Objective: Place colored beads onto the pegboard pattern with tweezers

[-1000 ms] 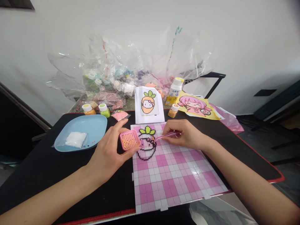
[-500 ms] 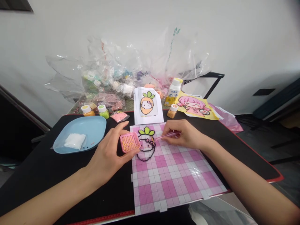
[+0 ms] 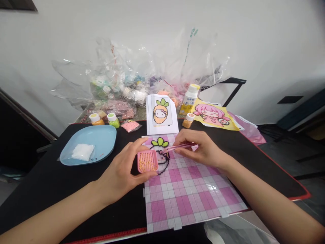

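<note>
My left hand point(image 3: 124, 166) is closed, thumb and fingers gripping a small pink bead tray point(image 3: 147, 161) with yellow-orange beads on its ridged floor. The tray hovers over the left part of a pink-and-white checked pegboard point(image 3: 188, 200). My right hand point(image 3: 200, 149) pinches pink tweezers point(image 3: 180, 146), whose tips reach the bead design near the tray's upper right corner. That bead design point(image 3: 159, 142) has green leaves and a black outline; the tray covers part of it. Whether a bead sits between the tips is too small to tell.
Behind the pegboard stands a pattern sheet point(image 3: 162, 115) of a carrot character. A blue plate point(image 3: 101, 135) holding a white packet lies left. Bead jars point(image 3: 113, 120), a pink bead packet point(image 3: 130, 126), a yellow-white bottle point(image 3: 189, 98), a yellow picture point(image 3: 215, 115) and plastic bags point(image 3: 122, 84) line the back.
My left hand has moved the bead tray rightward, over more of the design. The tweezers' tips have shifted slightly left, closer to the tray.
</note>
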